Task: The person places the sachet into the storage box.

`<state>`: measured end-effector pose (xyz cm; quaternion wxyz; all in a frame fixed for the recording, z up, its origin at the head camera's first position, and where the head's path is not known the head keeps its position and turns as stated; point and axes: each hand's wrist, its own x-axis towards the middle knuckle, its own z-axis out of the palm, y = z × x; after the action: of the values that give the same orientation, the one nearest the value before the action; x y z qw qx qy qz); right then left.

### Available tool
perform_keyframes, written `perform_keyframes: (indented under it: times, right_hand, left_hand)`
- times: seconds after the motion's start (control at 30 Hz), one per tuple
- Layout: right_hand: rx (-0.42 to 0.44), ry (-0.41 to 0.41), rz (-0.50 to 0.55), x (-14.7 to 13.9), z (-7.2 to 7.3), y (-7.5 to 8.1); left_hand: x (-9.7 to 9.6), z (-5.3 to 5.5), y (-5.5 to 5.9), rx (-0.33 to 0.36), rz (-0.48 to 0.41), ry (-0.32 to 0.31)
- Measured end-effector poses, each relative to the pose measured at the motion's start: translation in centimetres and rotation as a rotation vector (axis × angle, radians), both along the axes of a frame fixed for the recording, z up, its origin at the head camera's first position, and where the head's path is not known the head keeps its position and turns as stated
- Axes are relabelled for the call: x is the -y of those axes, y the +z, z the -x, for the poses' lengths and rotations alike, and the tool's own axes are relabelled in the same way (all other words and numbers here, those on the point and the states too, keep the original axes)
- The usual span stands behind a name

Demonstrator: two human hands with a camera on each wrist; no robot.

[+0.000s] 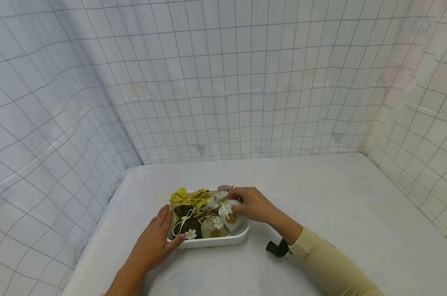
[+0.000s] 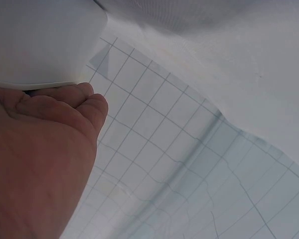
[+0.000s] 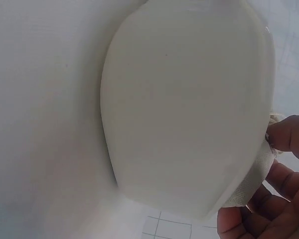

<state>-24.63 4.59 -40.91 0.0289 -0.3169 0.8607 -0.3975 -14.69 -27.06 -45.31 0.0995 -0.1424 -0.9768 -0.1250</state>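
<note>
A white tray (image 1: 223, 241) holds several small drawstring pouches. My right hand (image 1: 253, 204) pinches a pale pouch (image 1: 233, 222) near its tied neck, at the tray's right end. In the right wrist view, the thumb and fingers of that hand (image 3: 284, 184) hold pale cloth (image 3: 254, 181) just past the tray's wall (image 3: 189, 99). My left hand (image 1: 153, 238) rests along the tray's left side, fingers extended and thumb at the front rim. The left wrist view shows this hand (image 2: 45, 149) with its fingers against the tray's outer wall (image 2: 40, 45).
Beside the pale pouch lie a beige pouch (image 1: 210, 229) with a white flower, a dark brown pouch (image 1: 191, 225) and yellow pouches (image 1: 199, 197). A black elbow-shaped object (image 1: 277, 249) is by the right wrist. Grid-patterned curtains (image 1: 245, 82) surround the white table (image 1: 319, 197).
</note>
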Motion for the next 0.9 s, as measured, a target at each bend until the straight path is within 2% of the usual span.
perform_keyframes:
  times: [0.43,0.9]
  right_hand:
    - [-0.023,0.008,-0.065,0.6,-0.4,-0.3]
    - [-0.015,0.034,-0.153,1.1,-0.8,0.2]
  left_hand:
    - [0.0,0.1,0.1,0.0,-0.009,0.001]
    - [0.1,0.1,0.0,0.011,-0.006,-0.003]
